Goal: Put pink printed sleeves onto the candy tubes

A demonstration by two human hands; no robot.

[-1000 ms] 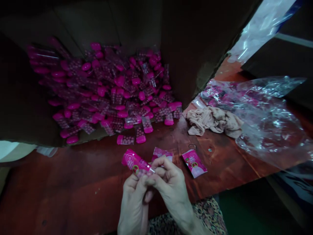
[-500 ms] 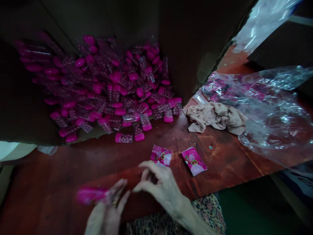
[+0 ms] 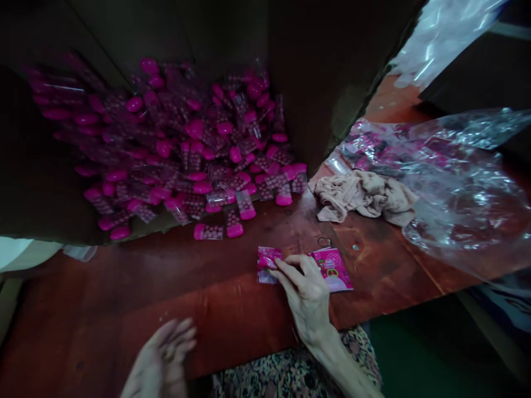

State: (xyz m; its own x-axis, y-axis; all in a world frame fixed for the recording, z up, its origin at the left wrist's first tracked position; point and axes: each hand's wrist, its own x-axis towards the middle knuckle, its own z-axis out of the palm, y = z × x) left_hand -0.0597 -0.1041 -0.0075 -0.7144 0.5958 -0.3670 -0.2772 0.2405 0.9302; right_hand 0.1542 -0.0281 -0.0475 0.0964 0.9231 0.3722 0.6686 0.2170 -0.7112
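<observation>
My right hand [image 3: 306, 290] pinches the right edge of a small pink printed label [image 3: 266, 258] lying on the red-brown table [image 3: 215, 315]. Under and beside that hand's knuckles is a second pink printed label stack [image 3: 338, 268], partly covered by the hand. My left hand [image 3: 161, 354] is apart from everything at the lower left. Its fingers are loosely curled and spread from the thumb, with nothing visible in them. Beyond the hands lie a few clear containers of small round beads with pink caps, one of them a container [image 3: 208, 231] on its side.
A large cardboard box [image 3: 307, 83] on its side holds a heap of pink-capped containers [image 3: 194, 155]. Right of it lie a crumpled beige cloth [image 3: 365, 196] and a clear plastic bag [image 3: 468, 193] with pink pieces. A white bowl-like object [image 3: 25, 253] shows at the left edge.
The blurred pink item in my left hand is gone from view, and that hand has moved slightly left and down. My right hand has moved right and up onto the labels and closed on one.
</observation>
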